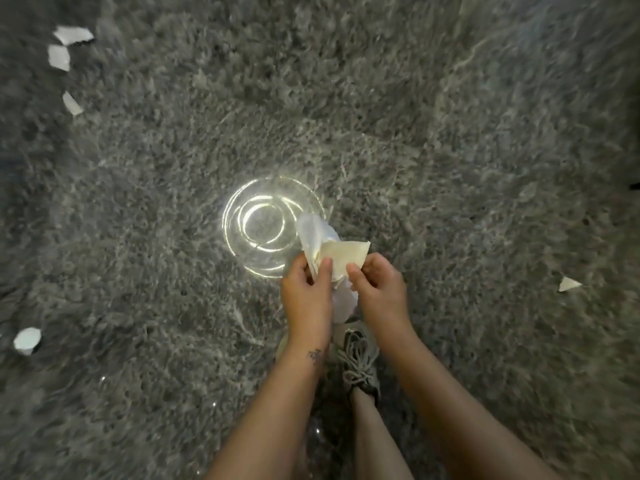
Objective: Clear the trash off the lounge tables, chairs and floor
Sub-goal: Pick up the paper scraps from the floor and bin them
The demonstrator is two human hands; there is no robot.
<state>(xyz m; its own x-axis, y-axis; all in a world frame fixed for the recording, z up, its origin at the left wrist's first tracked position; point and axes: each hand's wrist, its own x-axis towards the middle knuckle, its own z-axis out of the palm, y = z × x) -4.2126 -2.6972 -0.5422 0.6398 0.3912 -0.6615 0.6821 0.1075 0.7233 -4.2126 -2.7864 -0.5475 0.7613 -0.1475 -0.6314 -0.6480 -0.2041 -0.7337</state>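
Hiding shoe (358, 365): left hand (306, 294), right hand (379, 292), paper (346, 256).

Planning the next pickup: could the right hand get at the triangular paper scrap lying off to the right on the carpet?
Probably yes: only bare carpet lies between the right hand and the triangular scrap. But it pinches the held paper, shared with the left hand.

Grey shaggy carpet (450, 133) spreads on every side of the hands (306, 292), dim and blurred toward the far edges, lit brighter just beyond them
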